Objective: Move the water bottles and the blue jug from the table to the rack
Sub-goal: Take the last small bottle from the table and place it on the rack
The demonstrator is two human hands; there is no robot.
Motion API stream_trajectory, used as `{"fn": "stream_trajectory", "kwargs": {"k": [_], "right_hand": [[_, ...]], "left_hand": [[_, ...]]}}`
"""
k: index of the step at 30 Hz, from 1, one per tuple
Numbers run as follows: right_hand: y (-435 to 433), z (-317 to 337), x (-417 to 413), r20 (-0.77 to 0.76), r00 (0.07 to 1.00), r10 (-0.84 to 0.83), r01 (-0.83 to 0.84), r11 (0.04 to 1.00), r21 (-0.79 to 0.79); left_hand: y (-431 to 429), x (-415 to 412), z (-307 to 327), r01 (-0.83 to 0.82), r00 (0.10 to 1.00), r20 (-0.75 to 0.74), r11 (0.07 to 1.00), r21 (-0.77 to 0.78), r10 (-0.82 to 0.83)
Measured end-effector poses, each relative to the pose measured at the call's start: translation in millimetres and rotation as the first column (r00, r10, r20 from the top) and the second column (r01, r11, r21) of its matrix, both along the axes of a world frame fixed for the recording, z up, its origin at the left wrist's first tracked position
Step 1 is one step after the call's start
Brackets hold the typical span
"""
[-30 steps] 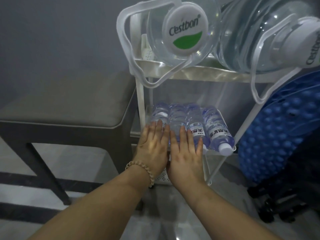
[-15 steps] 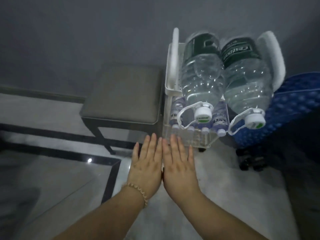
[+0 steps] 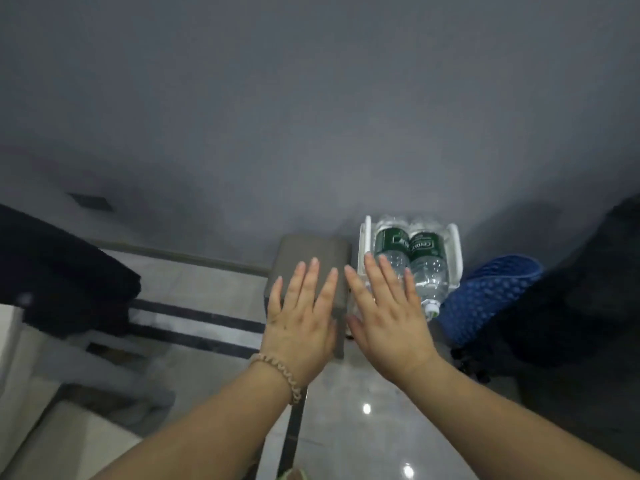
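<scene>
A white rack (image 3: 455,251) stands against the grey wall. Two large clear water bottles (image 3: 428,268) with green labels lie side by side on its top shelf, caps toward me. The lower shelf is hidden behind my right hand. My left hand (image 3: 300,320) and my right hand (image 3: 388,313) are both held out flat, palms down, fingers spread, holding nothing. They hover well in front of the rack, apart from it. The left wrist wears a beaded bracelet.
A grey padded stool (image 3: 311,261) stands just left of the rack. A blue dimpled object (image 3: 485,299) leans to the rack's right, beside a dark chair (image 3: 571,306). Dark furniture (image 3: 62,268) sits at far left. The floor is glossy tile with black stripes.
The view has pulled back and up from the rack; the small bottles on the lower shelf are no longer seen. Both hands have left that shelf and now hover empty, slightly apart.
</scene>
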State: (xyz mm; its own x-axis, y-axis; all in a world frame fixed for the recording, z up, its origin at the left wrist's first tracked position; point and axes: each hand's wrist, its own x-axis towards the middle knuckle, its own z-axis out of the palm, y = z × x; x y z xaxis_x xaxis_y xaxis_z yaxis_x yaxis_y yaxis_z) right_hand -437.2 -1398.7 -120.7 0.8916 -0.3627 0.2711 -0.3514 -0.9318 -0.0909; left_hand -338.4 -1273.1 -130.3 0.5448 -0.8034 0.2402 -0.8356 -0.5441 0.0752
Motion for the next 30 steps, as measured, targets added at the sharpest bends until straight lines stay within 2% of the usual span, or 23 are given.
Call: {"fn": "stream_trajectory", "kwargs": {"k": [4,10,14,23,28,30], "right_hand": [[27,53,-32,0.068,0.996,0.059,-0.055,0.997,-0.051],[84,89,-84,0.163,0.972,0.169,-0.161,0.985,-0.058],[140,110,-101,0.167,0.947,0.273,-0.269,0.962,-0.045],[300,139,-111,0.209,0.841,0.499,-0.497,0.865,-0.066],[426,144,-114,0.217,0.791,0.572,-0.57,0.818,-0.078],[485,136,-119,0.222,0.779,0.586,-0.586,0.807,-0.072]], "left_hand": [[32,-38,57,-0.112,0.989,0.088,0.992,-0.065,0.117],[100,-111,95,-0.269,0.95,0.139,0.958,-0.098,0.281],[166,-150,121,-0.369,0.907,0.172,0.922,-0.117,0.384],[331,-187,159,-0.588,0.766,0.234,0.8,-0.122,0.599],[458,-206,166,-0.675,0.675,0.269,0.723,-0.152,0.687],[514,-218,162,-0.69,0.671,0.264,0.714,-0.121,0.693]]}}
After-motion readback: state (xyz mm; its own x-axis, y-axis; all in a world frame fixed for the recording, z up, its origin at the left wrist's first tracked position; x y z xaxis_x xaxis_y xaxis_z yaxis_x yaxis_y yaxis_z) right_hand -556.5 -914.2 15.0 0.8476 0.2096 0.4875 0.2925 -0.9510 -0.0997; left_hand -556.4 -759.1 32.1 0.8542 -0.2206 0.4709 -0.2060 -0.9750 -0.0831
